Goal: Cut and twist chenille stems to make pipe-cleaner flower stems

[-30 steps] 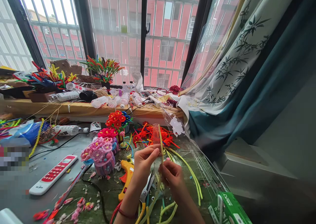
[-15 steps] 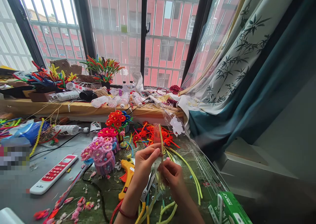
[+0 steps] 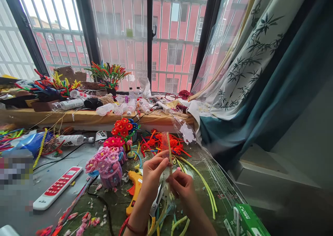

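Observation:
A yellow-green pipe cleaner [image 3: 169, 144] runs upright along a clear strip [image 3: 164, 141] that looks like a plastic ruler. My left hand [image 3: 153, 171] pinches both partway up, fingers closed. Just below and to the right, my right hand [image 3: 183, 185] is closed in a pinch on the same pipe cleaner; its fingertips partly cover the grip. Scissors [image 3: 157, 200] lie under my left forearm, beside a yellow glue gun [image 3: 134, 191]. More yellow-green pipe cleaners [image 3: 205, 187] curve across the table to the right of my right hand.
Pink pipe-cleaner flowers in a striped pot [image 3: 111, 177] stand left of the glue gun. Red pipe-cleaner pieces [image 3: 156, 142] lie behind my hands. A white remote [image 3: 58, 187] rests at left, a green box [image 3: 247, 220] at front right. Plastic bottles [image 3: 105, 109] crowd the sill.
The view has shifted slightly. Both hands keep nearly the same pose, still pinching the pipe cleaner against the clear strip.

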### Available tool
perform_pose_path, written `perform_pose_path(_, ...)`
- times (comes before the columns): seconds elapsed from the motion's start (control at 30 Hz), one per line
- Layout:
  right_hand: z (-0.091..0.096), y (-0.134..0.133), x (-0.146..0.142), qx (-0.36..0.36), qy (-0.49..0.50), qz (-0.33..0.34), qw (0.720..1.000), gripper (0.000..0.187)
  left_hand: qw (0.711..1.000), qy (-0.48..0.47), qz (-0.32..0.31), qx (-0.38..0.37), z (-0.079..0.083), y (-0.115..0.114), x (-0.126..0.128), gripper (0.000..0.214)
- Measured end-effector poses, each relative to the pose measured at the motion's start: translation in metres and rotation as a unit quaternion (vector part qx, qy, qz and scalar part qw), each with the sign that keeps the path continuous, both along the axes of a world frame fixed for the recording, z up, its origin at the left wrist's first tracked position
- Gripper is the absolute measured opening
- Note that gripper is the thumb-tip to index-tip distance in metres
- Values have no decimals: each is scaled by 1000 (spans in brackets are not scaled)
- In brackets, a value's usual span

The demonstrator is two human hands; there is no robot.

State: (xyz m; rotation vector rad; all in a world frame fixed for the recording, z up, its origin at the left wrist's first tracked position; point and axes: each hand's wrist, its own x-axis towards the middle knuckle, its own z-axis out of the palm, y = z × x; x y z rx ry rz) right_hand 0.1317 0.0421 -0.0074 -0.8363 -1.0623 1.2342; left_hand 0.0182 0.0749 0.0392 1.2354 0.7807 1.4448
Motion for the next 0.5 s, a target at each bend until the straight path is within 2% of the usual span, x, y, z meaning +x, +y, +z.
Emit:
perform_pose_path(0.33,-4,-2,0,-3,36,51,998,40,1000,-19,-22,-13,5,-1,-2,20)
perform_pose_path(0.5,2,-4,0,0,34,53,998,41,999,-20,-35,-13,0,0,0,19)
